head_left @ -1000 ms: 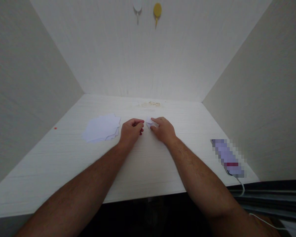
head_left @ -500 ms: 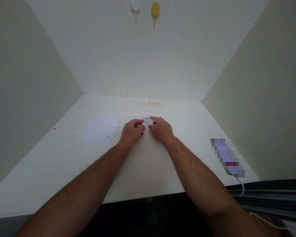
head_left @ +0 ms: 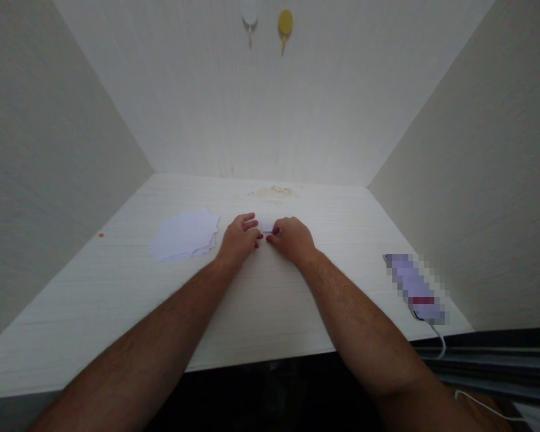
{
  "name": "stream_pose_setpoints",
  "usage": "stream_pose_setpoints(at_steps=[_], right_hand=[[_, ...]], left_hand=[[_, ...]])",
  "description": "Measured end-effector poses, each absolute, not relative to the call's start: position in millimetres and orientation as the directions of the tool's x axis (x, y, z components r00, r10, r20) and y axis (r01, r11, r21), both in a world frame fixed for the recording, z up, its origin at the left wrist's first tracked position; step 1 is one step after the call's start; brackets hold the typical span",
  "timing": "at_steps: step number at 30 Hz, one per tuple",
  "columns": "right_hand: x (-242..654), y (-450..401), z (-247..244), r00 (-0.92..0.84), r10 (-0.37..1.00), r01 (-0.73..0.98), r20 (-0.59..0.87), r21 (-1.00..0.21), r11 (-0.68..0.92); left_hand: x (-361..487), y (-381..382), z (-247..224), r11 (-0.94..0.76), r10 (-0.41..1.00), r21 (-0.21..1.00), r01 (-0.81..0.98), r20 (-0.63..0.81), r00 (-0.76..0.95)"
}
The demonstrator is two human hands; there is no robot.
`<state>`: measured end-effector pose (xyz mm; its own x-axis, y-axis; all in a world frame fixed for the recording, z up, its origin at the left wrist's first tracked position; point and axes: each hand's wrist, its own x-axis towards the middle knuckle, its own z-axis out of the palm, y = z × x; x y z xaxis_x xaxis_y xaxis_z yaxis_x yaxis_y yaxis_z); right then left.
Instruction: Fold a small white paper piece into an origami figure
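- Here I am on the head view, and the action sits mid-desk: the slip (head_left: 267, 227), small, white and folded-looking, lies between my two hands on the desk (head_left: 270, 300).
- My left hand (head_left: 238, 240) is on the slip's left, fingers spread and thumb apart, the thumb tip just beside the paper; whether it touches, I can't tell from here.
- Over to my right hand (head_left: 294, 241): it's curled at the slip's right end, covering part of it, thumb and forefinger close together at the near right corner. Pinching or just resting there? I can't tell.
- So the slip shows in the gap, a little beyond both thumbs, with a dark line along its near edge.
- Out left, near my left hand but apart from it, there's the pile (head_left: 184, 234), loose white sheets with uneven edges.
- Far right, well away from both hands, I've got the device (head_left: 414, 288), its face pixelated, a pale cable (head_left: 441, 345) at its near end.
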<state>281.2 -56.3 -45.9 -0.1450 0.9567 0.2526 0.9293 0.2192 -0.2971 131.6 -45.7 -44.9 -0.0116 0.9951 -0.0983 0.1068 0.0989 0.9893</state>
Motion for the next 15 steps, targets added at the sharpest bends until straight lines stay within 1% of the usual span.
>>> stream_pose_setpoints(at_steps=[4, 6, 11, 15], right_hand=[[281.9, -59.9, -42.8, -0.112, 0.965, 0.922, 0.236, -0.339, 0.19], [283.4, -60.9, -42.1, -0.127, 0.967, 0.916, 0.219, -0.349, 0.199], [286.5, -61.4, -42.9, -0.171, 0.968, 0.94, 0.184, -0.265, 0.217], [287.6, -62.4, -44.6, -0.138, 0.972, 0.947, 0.192, -0.262, 0.187]], left_hand=[[131.0, -45.9, -46.0, 0.067, 0.997, 0.991, 0.117, -0.063, -0.04], [131.3, -45.8, -46.5, 0.068, 0.997, 0.989, 0.132, -0.062, -0.048], [133.0, -45.6, -47.9, 0.096, 0.995, 0.992, 0.078, -0.093, -0.042], [133.7, -46.3, -48.5, 0.089, 0.996, 0.996, 0.022, -0.089, -0.015]])
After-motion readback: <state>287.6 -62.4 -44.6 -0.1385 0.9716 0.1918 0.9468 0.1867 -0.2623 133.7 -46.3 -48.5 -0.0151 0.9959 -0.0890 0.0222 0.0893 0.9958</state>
